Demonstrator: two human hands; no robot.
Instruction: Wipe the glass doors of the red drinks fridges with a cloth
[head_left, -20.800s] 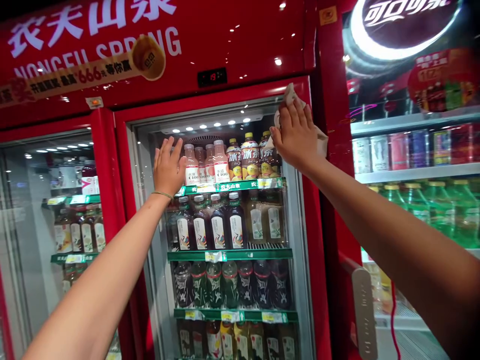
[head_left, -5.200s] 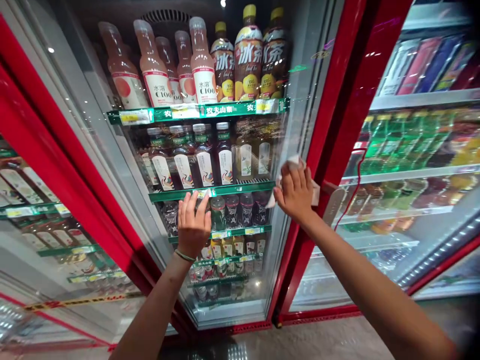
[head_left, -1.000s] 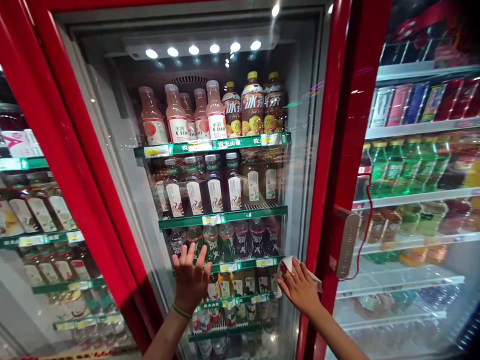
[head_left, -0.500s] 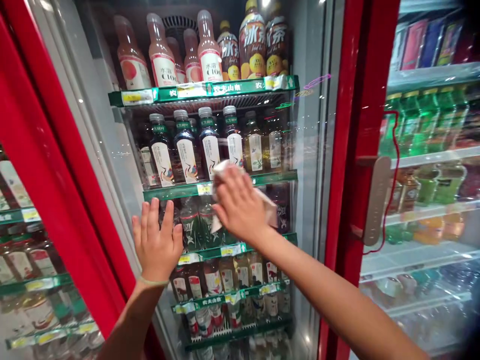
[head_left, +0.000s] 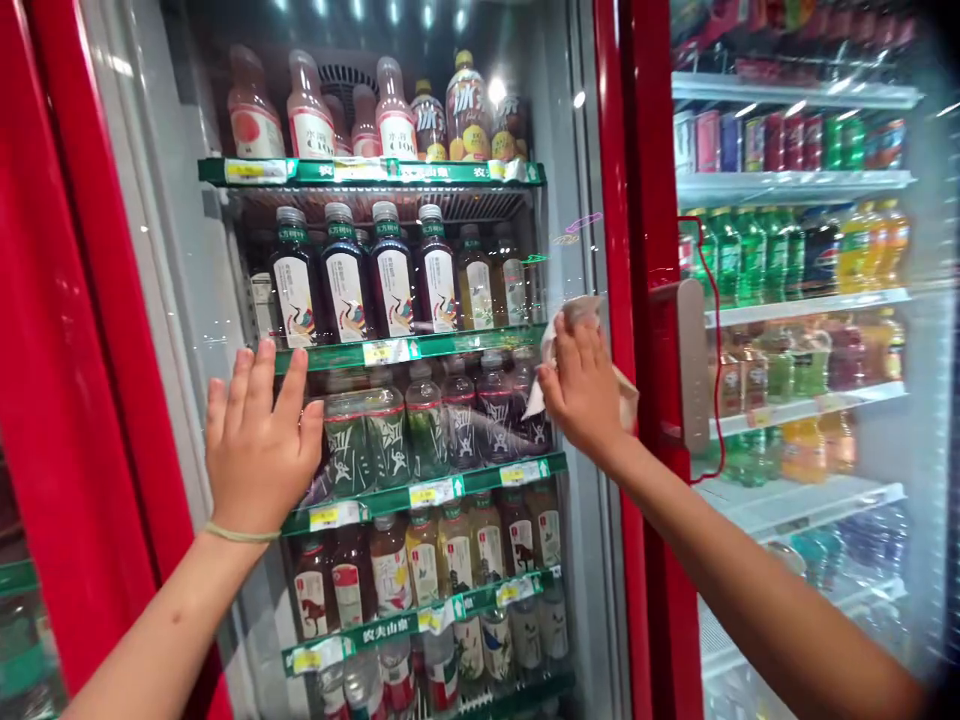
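Note:
A glass door (head_left: 577, 560) with a red frame stands in front of shelves of bottled drinks. My right hand (head_left: 585, 385) presses a pale cloth (head_left: 624, 395) against the glass near the door's right side; the cloth shows above the fingertips and at both sides of the hand. On the left part of the glass, my left hand (head_left: 259, 445) lies with its fingers spread and nothing in it. A thin pale band (head_left: 241, 535) circles the left wrist.
A beige handle (head_left: 691, 365) with a red cord (head_left: 720, 400) is right of my right hand. Further right, another cooler holds cans and green bottles (head_left: 750, 250). A red frame (head_left: 82, 330) runs down the left.
My right hand has moved right across the glass with the cloth, from the middle to the right edge. The view has shifted, and my left hand appears lower and further left.

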